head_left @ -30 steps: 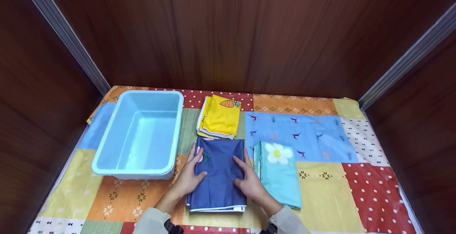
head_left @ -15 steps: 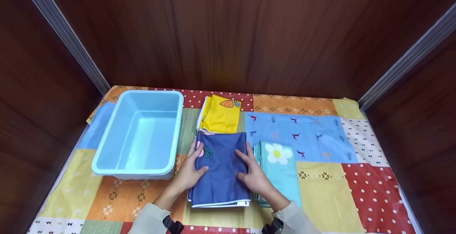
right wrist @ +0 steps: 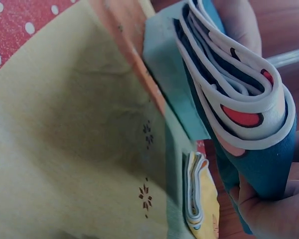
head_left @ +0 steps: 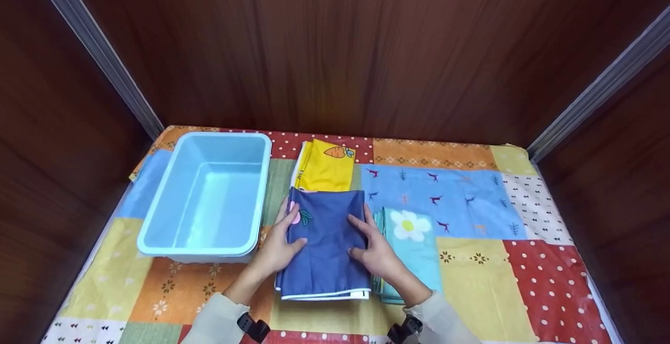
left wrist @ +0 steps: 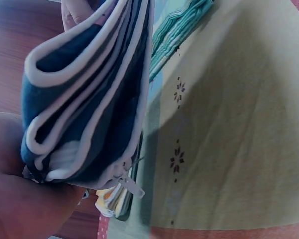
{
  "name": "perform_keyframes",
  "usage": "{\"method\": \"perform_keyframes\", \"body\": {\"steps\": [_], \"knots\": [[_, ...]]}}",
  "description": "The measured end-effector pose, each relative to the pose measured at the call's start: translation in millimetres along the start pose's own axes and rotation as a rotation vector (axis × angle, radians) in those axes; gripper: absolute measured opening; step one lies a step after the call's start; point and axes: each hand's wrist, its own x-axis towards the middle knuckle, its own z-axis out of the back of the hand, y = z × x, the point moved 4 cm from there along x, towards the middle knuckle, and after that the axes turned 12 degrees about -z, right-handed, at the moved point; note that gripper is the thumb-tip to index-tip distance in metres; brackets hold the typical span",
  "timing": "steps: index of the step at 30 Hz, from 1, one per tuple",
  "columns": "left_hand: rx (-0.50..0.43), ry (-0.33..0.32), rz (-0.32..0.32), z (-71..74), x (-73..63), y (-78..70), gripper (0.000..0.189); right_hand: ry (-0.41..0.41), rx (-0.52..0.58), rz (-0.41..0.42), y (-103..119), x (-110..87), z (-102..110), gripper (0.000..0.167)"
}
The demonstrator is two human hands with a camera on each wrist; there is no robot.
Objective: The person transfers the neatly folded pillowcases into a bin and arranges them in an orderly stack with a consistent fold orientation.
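Between my left hand (head_left: 278,248) and right hand (head_left: 378,252) is a folded navy cloth (head_left: 328,252) with white edging and a pink-and-green motif at its upper left. Both hands grip its sides, thumbs on top and the other fingers round the edges. In the left wrist view, white-trimmed layers and a zip pull (left wrist: 133,187) show at one end. The right wrist view shows the stacked folds and red printed shapes (right wrist: 244,118). Its far edge overlaps a folded yellow cloth (head_left: 327,171) with a carrot on it.
A light blue plastic tub (head_left: 204,251) stands at the left with nothing in it. A folded teal cloth (head_left: 413,260) with a white flower lies at the right, partly behind my right forearm. A patchwork cover (head_left: 481,291) spreads underneath, with brown wood-look panels (head_left: 335,45) around it.
Both hands have moved the navy cloth slightly away from me and up in the head view. It now covers the near edge of the yellow cloth.
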Motion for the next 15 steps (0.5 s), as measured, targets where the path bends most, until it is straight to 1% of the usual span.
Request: {"method": "perform_keyframes", "body": {"steps": [6,15], "knots": [[0.021,-0.002,0.026,1.9,4.2,-7.5,0.072,0.009,-0.006,0.002,6,-0.4,4,0.072],[0.037,0.008,0.063,7.5,9.0,-17.2,0.072,-0.003,0.005,0.003,18,-2.4,11,0.072]]}}
